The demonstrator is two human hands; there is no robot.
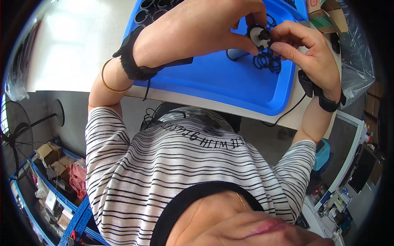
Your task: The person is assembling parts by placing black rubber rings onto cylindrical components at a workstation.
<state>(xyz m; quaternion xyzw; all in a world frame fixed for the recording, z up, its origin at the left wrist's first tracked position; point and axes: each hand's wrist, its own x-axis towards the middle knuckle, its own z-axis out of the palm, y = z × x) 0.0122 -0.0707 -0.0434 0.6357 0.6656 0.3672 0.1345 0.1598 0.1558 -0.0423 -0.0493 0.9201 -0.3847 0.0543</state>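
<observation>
Between my two hands is a small round part (260, 37) with a white face, a black rim and a dark knob-like middle. Thumb and fingers of my left hand (230, 30) close round its left side. My right hand (305, 47) pinches at its right edge; whether a black ring is also in those fingertips I cannot tell. Below the part, several thin black rings (267, 62) lie in a loose heap on the blue tray (230, 84). A pale cylinder with a dark rim (237, 54) shows just under my left thumb, partly hidden.
Dark round cups (143, 16) fill the tray's far left corner. Cardboard boxes (326, 16) and clear plastic sheeting (357, 53) are at the far right. A black cable (287, 117) runs from my right wristband over the table edge. A fan (18, 135) stands at the left.
</observation>
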